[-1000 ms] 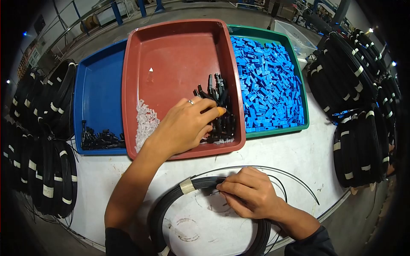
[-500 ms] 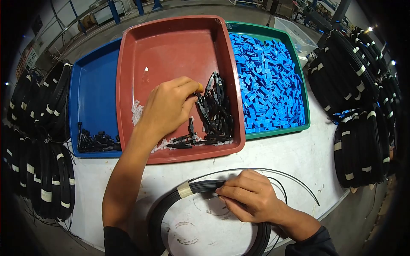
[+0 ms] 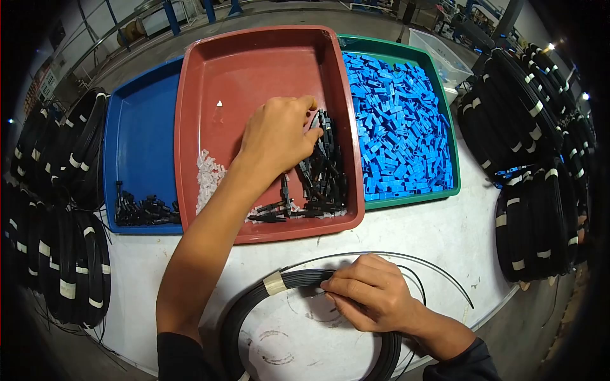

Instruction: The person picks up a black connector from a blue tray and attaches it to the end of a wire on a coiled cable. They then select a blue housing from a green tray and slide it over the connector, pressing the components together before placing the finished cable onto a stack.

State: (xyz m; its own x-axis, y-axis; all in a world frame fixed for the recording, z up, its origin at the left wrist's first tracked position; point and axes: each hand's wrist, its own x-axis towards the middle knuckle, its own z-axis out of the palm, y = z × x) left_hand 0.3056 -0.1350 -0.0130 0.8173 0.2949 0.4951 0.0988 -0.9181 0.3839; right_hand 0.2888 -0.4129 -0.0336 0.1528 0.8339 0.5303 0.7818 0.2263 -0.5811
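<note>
My left hand point(image 3: 279, 136) is over the red tray point(image 3: 267, 63), right above a pile of black connectors point(image 3: 327, 155). Its thumb and index finger are apart, and I see nothing between them; the other fingers are hidden behind the hand. Below, my right hand point(image 3: 375, 292) pinches black cable at the top of a coil point(image 3: 238, 324) lying on the white table. The exact strand between the fingertips is hard to see. A pale tape band point(image 3: 274, 283) wraps the coil, and a loose cable end point(image 3: 454, 279) arcs off to the right.
Small clear plastic pieces point(image 3: 208, 178) lie in the red tray. The blue tray point(image 3: 143, 114) at left holds black parts point(image 3: 146, 211); the green tray point(image 3: 454, 159) at right holds many blue clips point(image 3: 400, 127). Cable coils are stacked at left point(image 3: 67, 267) and right point(image 3: 537, 222).
My left hand has moved right and slightly away from me over the black connectors, its thumb and index finger spreading apart. My right hand and the coil have stayed in place.
</note>
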